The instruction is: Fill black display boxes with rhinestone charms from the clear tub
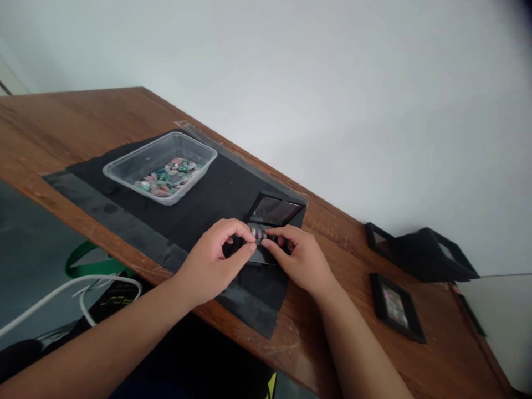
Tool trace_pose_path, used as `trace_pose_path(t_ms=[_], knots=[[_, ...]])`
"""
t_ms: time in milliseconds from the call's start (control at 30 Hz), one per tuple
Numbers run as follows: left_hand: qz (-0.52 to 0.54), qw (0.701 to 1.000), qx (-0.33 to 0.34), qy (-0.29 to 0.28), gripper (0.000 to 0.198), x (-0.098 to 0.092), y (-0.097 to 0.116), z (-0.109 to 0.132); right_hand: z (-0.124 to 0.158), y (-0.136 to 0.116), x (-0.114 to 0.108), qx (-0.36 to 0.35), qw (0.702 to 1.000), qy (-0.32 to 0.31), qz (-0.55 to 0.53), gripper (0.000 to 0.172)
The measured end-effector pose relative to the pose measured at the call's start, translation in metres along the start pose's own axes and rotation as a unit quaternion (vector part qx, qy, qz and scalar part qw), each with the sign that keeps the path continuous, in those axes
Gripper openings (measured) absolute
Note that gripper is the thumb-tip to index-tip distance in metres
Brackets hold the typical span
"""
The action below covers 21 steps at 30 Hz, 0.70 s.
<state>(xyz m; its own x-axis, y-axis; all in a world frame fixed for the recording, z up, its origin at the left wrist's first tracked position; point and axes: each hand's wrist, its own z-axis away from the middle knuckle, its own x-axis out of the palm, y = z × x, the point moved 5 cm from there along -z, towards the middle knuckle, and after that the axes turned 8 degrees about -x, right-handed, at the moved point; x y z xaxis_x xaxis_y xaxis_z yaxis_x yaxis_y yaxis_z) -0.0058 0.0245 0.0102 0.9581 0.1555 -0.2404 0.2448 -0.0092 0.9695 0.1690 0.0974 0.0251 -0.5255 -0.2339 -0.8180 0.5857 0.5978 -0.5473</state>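
A small black box (274,254) lies on the black mat with its lid (276,210) raised at the back. Inside it sit several tiny shiny pieces (260,234), pinkish and pale, too small to name. From the left, my left hand (218,257) reaches over the box, thumb and forefinger pinched together at the pieces; whatever is between the tips is hidden. My right hand (301,255) comes in from the right. Its thumb and forefinger close around the right end of the pieces, and what they hold cannot be made out.
A clear plastic tub (162,166) holding many green, pink and clear pieces stands on the black mat (224,188). To the right, a black box with a window lid (397,307) and more black boxes (432,252) rest on the wooden table (336,252). A white cable (50,296) hangs below the front edge.
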Motion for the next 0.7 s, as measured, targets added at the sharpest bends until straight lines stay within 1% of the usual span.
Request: trace_pose_path(t_ms=[100,233,467,567,700], knots=[[0.012,1.000,-0.002,0.009,0.004,-0.001,0.000,-0.001,0.000,0.002,0.001,0.001,1.000,0.005,-0.003,0.024],[0.009,1.000,-0.005,0.003,0.005,0.000,-0.001,-0.001,-0.001,0.006,0.003,0.012,1.000,0.008,-0.014,0.025],[0.004,1.000,-0.017,0.005,0.006,0.000,-0.002,-0.002,-0.003,0.012,0.006,0.060,0.996,0.016,-0.067,0.026],[0.001,1.000,-0.020,0.007,0.006,0.000,-0.005,-0.003,-0.003,0.012,0.006,0.065,0.994,0.012,-0.083,0.026],[-0.004,1.000,-0.009,0.015,0.007,0.001,-0.008,-0.003,-0.002,0.015,0.007,0.062,0.993,0.008,-0.099,0.027]])
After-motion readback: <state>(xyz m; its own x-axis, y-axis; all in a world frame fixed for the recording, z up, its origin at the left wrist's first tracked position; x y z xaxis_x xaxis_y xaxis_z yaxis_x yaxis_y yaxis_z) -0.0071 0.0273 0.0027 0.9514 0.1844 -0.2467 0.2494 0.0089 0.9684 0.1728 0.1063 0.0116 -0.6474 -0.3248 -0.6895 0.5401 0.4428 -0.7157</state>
